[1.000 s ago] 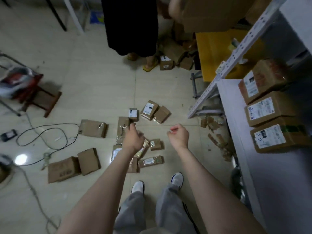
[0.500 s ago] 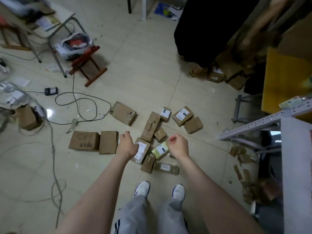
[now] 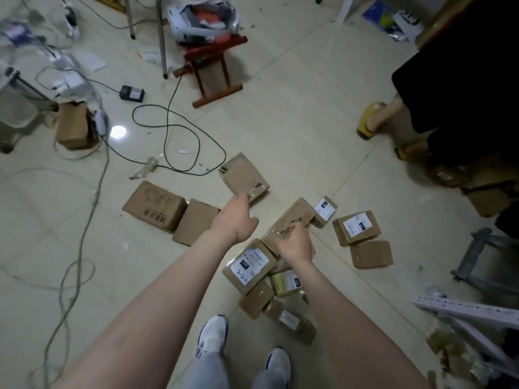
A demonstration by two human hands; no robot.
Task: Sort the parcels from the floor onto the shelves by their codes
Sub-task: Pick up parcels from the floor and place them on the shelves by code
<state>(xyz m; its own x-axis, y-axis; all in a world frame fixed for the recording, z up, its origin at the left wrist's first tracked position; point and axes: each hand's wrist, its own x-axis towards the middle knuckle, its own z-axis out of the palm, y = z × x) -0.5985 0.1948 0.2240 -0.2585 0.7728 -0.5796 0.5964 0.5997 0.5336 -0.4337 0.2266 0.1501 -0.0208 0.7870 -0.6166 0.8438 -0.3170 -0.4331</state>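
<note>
Several brown parcels lie on the tiled floor in front of my feet. My left hand (image 3: 236,217) hangs with loosely bent fingers, holding nothing, just short of a flat taped parcel (image 3: 244,178). My right hand (image 3: 295,244) hovers with fingers curled downward over a long parcel (image 3: 297,214), and I see nothing held in it. Below it lies a parcel with a white label marked 3-2-4 (image 3: 250,265) and a green-labelled one (image 3: 286,282). To the right are a small labelled parcel (image 3: 324,210), a labelled box (image 3: 356,227) and a plain box (image 3: 370,254).
Two plain boxes (image 3: 154,206) lie left of my left hand. Black and grey cables (image 3: 179,136) loop across the floor at the left. A red stool (image 3: 213,66) stands beyond. Another person's foot in a yellow slipper (image 3: 370,119) is at right. A white shelf rail (image 3: 463,307) shows lower right.
My view has swung left and dropped closer to the floor parcels, away from the shelf. Both hands have reached further forward and down, the left toward the flat taped parcel.
</note>
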